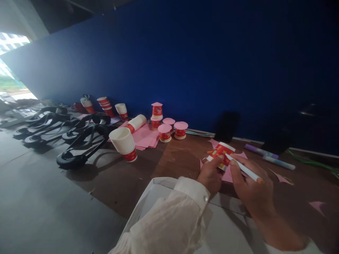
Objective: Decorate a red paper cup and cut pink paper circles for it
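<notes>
My left hand (212, 173) is closed around a red paper cup (221, 151) with gold and green print, holding it tilted above the table. In my right hand (254, 187) is a white marker pen (247, 168) with an orange end, its tip at the printed side of the cup. Scraps of pink paper (228, 176) lie under and around the cup. Beyond my right hand rest a purple marker (261, 151) and a pale blue marker (279, 162).
Several red cups with pink paper tops (180, 129) stand left of my hands, near a stack of paper cups (124, 143) and pink sheets (145, 137). Black headsets (76, 151) lie farther left. A blue partition (190, 63) borders the back of the table.
</notes>
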Demonstrator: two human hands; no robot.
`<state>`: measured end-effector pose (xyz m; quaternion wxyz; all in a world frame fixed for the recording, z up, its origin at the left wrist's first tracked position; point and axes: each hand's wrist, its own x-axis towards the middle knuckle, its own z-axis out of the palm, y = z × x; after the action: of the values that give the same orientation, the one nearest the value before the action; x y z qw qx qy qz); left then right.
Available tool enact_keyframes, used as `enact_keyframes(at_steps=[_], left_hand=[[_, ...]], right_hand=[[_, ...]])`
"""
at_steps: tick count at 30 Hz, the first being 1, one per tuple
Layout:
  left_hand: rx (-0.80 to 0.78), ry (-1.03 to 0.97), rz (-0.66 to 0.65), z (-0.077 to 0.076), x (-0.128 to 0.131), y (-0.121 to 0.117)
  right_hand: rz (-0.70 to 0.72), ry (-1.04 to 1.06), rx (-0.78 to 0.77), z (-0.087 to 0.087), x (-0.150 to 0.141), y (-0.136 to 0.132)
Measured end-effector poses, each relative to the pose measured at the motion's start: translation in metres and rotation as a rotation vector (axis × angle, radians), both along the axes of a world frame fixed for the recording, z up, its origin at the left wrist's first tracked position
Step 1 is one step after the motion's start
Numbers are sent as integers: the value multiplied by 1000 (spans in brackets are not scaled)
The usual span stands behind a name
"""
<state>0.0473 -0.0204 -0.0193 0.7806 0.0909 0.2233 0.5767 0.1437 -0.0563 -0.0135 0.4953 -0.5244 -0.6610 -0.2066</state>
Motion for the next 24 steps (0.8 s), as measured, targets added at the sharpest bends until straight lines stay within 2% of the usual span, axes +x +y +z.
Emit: enact_keyframes(at_steps=[4, 11, 19, 24], left_hand=[[-42, -35, -11, -2, 2, 1], [-63, -38, -7, -6, 4, 4], [1, -1, 1, 0, 4, 0], [53, 25, -4, 0, 5, 0]], right_hand=[[-4, 40, 74, 6, -2, -4], [-34, 146, 83, 10, -2, -6], [-60, 134, 57, 6, -1, -3], [-22, 84, 77, 8, -2, -3]])
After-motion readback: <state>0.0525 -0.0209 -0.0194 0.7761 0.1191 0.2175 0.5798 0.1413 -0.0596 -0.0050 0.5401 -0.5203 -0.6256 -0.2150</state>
